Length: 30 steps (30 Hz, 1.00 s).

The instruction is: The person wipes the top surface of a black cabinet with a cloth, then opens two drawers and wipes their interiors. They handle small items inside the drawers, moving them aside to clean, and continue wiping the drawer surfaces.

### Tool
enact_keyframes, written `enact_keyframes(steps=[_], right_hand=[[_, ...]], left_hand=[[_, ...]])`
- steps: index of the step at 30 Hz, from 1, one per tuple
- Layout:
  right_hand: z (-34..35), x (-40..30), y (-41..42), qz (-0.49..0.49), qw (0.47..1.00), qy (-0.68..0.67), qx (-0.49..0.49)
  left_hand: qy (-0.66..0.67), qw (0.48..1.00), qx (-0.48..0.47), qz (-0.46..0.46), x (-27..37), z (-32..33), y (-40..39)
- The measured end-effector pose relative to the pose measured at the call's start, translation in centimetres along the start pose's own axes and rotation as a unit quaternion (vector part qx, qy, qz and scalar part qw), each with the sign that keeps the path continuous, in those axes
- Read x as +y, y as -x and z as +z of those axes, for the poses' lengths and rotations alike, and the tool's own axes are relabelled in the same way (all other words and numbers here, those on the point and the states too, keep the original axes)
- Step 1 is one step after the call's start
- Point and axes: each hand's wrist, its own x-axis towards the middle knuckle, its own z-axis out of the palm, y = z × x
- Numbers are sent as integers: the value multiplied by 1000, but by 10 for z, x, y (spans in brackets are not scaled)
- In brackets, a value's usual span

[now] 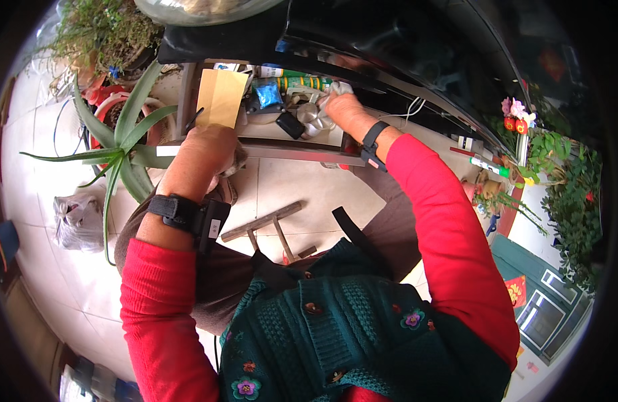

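An open drawer point(294, 151) lies in front of me beneath a glossy black surface. My right hand point(344, 110) is inside its right part, closed around a crumpled whitish cloth or tissue point(341, 88). At the drawer's left front corner is my left hand point(211, 143), with its fingers curled and mostly hidden. A black pen-like stick point(194, 118) and a yellow-brown paper envelope point(221, 95) show just beyond it; whether it grips either is unclear. Between the hands lie a blue packet point(268, 94), a black case point(289, 124), clear round containers point(311, 120) and a green tube point(304, 82).
A potted aloe-like plant point(120, 148) spreads its leaves left of the drawer. A wooden stool point(268, 226) lies or stands on the tiled floor between my knees. A grey plastic bag point(77, 221) sits at left; a white cable point(412, 110) hangs at right.
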Motion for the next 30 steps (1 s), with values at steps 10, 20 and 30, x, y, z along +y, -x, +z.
enact_keyframes(steps=[10, 20, 30], right_hand=[[-8, -12, 13, 197, 852, -480, -75], [-87, 17, 41, 99, 927, -361, -19], [-31, -26, -3, -84, 920, -255, -286]], left_hand=[[0, 998, 58, 6, 0, 7, 3], [7, 998, 56, -6, -1, 7, -1], [-20, 999, 24, -11, 3, 3, 1]])
